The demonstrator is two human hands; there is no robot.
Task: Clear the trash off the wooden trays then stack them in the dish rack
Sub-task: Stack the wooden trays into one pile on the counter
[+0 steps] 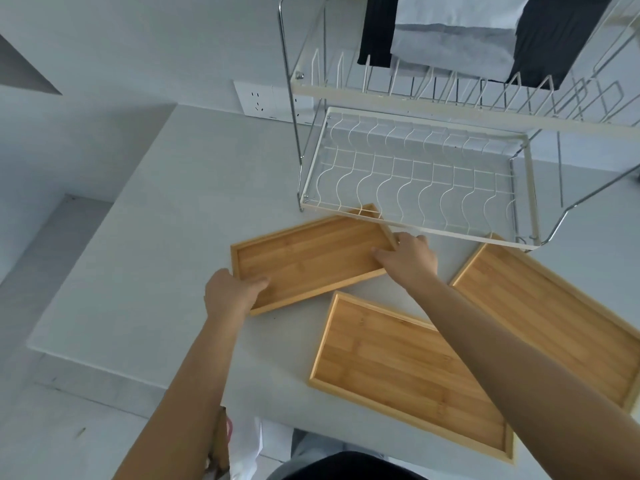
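Pale grey counter [166,216] bearing three trash-free rectangular bamboo trays; left hand [230,292] and right hand [408,258] gripping far-left tray [311,258] beside empty white wire dish rack [415,188]. Stacking entirely ahead.

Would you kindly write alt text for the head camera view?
Both hands, left hand and right hand, grip the ends of a bare wooden tray on a white counter, just before an empty dish rack. Two more bare trays lie nearer.
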